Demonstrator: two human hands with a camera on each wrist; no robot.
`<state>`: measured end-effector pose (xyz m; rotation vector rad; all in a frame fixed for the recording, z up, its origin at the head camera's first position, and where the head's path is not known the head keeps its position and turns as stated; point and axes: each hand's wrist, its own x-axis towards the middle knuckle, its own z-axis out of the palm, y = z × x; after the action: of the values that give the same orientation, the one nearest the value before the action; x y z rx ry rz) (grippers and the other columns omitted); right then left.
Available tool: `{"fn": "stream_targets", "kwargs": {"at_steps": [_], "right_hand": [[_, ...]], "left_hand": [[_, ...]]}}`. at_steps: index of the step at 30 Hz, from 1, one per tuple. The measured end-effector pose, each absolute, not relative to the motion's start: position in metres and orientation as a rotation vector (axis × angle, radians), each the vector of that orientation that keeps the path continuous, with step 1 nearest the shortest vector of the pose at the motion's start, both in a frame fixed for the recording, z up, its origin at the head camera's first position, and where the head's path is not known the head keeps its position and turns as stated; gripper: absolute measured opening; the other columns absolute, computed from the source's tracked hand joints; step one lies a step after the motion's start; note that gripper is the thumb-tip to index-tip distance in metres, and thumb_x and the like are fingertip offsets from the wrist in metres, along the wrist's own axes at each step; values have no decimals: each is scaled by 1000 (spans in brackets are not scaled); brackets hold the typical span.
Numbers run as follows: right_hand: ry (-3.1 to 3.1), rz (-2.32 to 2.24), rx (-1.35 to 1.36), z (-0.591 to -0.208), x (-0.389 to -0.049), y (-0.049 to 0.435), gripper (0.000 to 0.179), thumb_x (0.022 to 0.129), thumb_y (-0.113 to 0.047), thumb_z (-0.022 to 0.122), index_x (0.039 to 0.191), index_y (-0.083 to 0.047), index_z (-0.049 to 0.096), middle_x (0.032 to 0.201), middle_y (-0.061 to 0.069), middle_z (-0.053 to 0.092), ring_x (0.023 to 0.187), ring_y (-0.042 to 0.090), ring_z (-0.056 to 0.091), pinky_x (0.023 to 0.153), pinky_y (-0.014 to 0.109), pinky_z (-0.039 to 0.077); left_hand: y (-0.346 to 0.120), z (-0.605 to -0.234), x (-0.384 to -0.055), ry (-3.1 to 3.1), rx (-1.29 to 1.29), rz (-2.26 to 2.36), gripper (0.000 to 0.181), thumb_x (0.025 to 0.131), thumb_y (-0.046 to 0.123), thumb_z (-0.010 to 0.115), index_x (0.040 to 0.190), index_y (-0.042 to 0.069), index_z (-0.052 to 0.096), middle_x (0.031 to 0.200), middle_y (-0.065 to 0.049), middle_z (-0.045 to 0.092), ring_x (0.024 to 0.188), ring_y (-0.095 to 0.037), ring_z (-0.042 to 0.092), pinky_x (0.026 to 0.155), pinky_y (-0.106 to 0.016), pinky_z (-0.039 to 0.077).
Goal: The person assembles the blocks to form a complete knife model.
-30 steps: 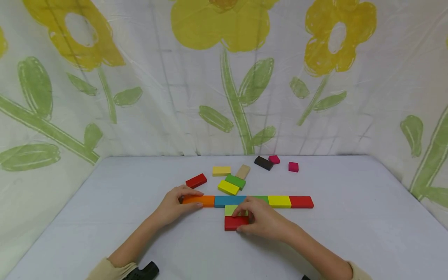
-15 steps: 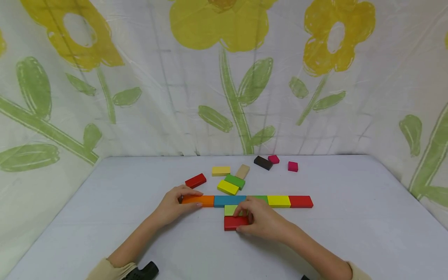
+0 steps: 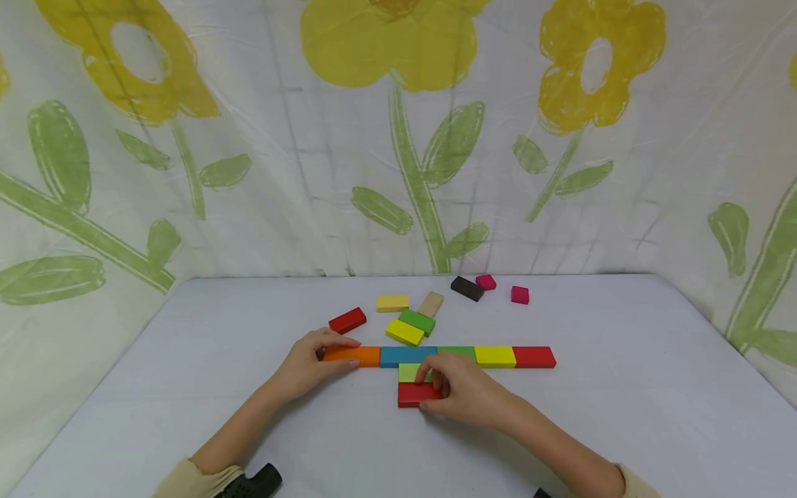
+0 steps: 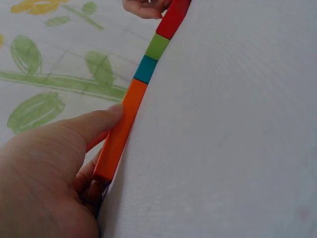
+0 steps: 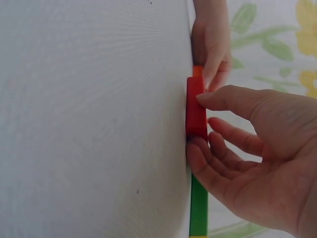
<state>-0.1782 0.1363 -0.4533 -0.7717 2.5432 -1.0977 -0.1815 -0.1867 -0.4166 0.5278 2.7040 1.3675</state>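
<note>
My left hand [image 3: 308,365] holds the orange block [image 3: 369,356] at the left end of a row, thumb on its near side and fingers at its far side and left end. The blue block [image 3: 401,356] touches its right end. Below the blue one lies a light green block [image 3: 407,372], with a red block [image 3: 409,395] against its near side. My right hand [image 3: 470,393] grips this red block, its thumb [image 5: 213,100] pressing the near face. Other fingers curl by its right end and over the light green block, partly covering both.
Green [image 3: 457,351], yellow [image 3: 495,357] and red [image 3: 534,357] blocks continue the row rightward. Behind it lie loose blocks: red [image 3: 347,320], pale yellow [image 3: 392,303], beige [image 3: 431,304], green [image 3: 418,321], yellow [image 3: 405,332], black [image 3: 467,288] and two pink [image 3: 519,295]. A flowered cloth [image 3: 261,228] hangs behind the table.
</note>
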Motion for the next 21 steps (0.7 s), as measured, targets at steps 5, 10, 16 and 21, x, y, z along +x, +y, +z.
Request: {"fn": "stream_targets", "kwargs": {"at_steps": [5, 10, 16, 21], "right_hand": [[2538, -1086, -744, -456, -181, 135, 38, 82, -36, 92, 110, -36, 67, 86, -9, 65, 82, 13, 64, 67, 26, 59], [2535, -1090, -738, -453, -180, 134, 36, 83, -36, 91, 110, -35, 67, 85, -9, 64, 81, 13, 63, 66, 25, 58], [2495, -1141, -758, -450, -177, 137, 34, 86, -37, 89, 113, -31, 68, 87, -6, 64, 81, 13, 62, 67, 24, 57], [2436, -1197, -731, -425, -166, 136, 31, 88, -30, 87, 113, -24, 70, 91, -5, 64, 82, 12, 62, 69, 24, 58]], "left_hand": [[-187, -416, -182, 2707, 528, 1369, 29, 94, 26, 80, 120, 15, 80, 105, -2, 67, 101, -21, 53, 76, -29, 44], [-187, -417, -182, 2711, 524, 1370, 28, 94, 26, 80, 120, 15, 80, 106, -2, 67, 102, -21, 53, 76, -29, 45], [-187, -416, -181, 2707, 520, 1371, 29, 94, 26, 80, 120, 15, 80, 105, -2, 66, 103, -22, 53, 78, -30, 46], [-186, -416, -181, 2708, 528, 1368, 29, 94, 26, 80, 121, 14, 80, 106, -2, 67, 103, -22, 54, 80, -31, 46]]}}
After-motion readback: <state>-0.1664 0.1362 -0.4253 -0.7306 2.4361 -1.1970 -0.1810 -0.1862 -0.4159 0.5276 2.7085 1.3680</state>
